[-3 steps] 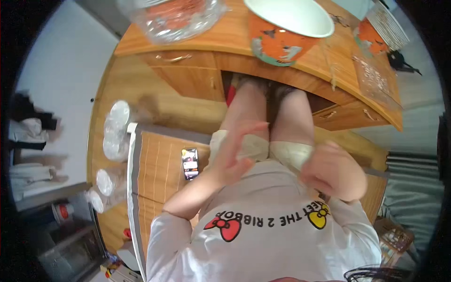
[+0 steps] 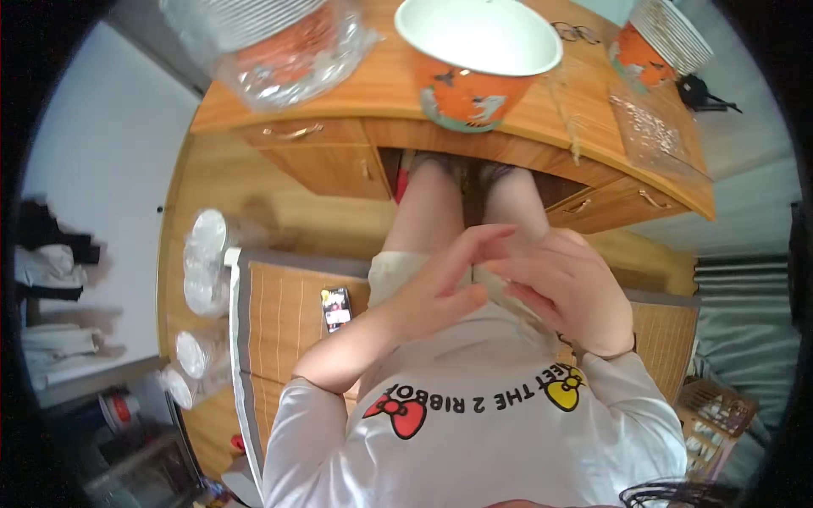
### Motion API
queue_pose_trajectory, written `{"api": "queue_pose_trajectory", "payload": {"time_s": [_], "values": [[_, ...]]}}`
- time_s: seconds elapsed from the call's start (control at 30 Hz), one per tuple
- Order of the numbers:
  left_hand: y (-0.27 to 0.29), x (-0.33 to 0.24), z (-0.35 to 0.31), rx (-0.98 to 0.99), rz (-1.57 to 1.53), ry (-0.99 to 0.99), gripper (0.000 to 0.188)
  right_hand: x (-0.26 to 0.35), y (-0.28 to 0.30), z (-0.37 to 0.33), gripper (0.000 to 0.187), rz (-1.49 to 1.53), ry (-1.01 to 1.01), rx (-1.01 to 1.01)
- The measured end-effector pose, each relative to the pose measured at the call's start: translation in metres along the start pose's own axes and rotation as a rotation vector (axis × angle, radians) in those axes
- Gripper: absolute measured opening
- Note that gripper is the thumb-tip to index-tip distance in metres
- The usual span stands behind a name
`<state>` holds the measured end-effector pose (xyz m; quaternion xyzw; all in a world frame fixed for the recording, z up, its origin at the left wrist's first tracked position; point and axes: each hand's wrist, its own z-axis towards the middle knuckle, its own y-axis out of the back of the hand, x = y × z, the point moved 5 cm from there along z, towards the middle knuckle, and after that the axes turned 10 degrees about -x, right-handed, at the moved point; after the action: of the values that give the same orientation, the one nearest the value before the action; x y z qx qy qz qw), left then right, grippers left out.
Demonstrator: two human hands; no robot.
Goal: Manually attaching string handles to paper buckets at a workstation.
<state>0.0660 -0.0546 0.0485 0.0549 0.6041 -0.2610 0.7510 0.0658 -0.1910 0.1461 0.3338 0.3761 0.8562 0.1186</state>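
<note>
Head view: a seated person's two bare hands meet over the lap, below the front edge of a curved wooden desk (image 2: 373,89). The left hand (image 2: 440,284) has its fingers stretched out and loosely spread, their tips reaching toward the right hand (image 2: 563,288), which curls over a pale, thin thing (image 2: 508,292) lying between the two hands; what that thing is cannot be told, nor whether either hand truly pinches it. Both hands touch or nearly touch at the fingertips, just above the hem of a white long-sleeved shirt (image 2: 474,423) with one red bow and one yellow bow printed on it.

On the desk, straight ahead of the hands, stands one orange bowl (image 2: 474,51) with a white inside. At the desk's left end lies one stack of white plates in clear plastic wrap (image 2: 271,42); at its right end stands a second stack of plates (image 2: 665,38) with orange below, and beside it one clear plastic packet (image 2: 648,127). Three desk drawers with metal handles show under the top.

Below the desk, left of the person's knees, one smartphone (image 2: 336,308) lies on a bamboo mat (image 2: 279,313). Further left of the mat, clear plastic-wrapped bundles (image 2: 203,262) rest on the wooden floor.
</note>
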Motion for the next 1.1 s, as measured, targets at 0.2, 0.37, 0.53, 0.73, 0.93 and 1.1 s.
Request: {"api": "queue_pose_trajectory", "payload": {"time_s": [0.2,0.37,0.53,0.73,0.93,1.1], "values": [[-0.017,0.007,0.039,0.142,0.01,0.348,0.033,-0.019,0.024,0.008,0.023,0.016,-0.179,-0.011],[-0.016,-0.005,0.06,0.005,-0.212,0.345,0.017,-0.046,0.028,0.007,0.016,0.239,-0.192,-0.144],[0.001,-0.015,0.065,-0.019,-0.106,0.23,0.007,-0.074,0.009,0.006,0.021,0.568,-0.199,-0.262],[0.016,-0.022,0.063,-0.167,-0.087,0.15,0.005,-0.076,-0.001,0.033,0.026,0.754,-0.209,-0.176],[0.041,-0.041,0.071,-0.436,0.209,-0.182,0.003,-0.044,0.064,0.059,0.021,0.595,0.186,-0.463],[0.062,-0.048,0.083,-0.672,0.241,-0.26,0.004,0.003,0.102,0.066,0.03,1.158,0.259,-0.437]]}}
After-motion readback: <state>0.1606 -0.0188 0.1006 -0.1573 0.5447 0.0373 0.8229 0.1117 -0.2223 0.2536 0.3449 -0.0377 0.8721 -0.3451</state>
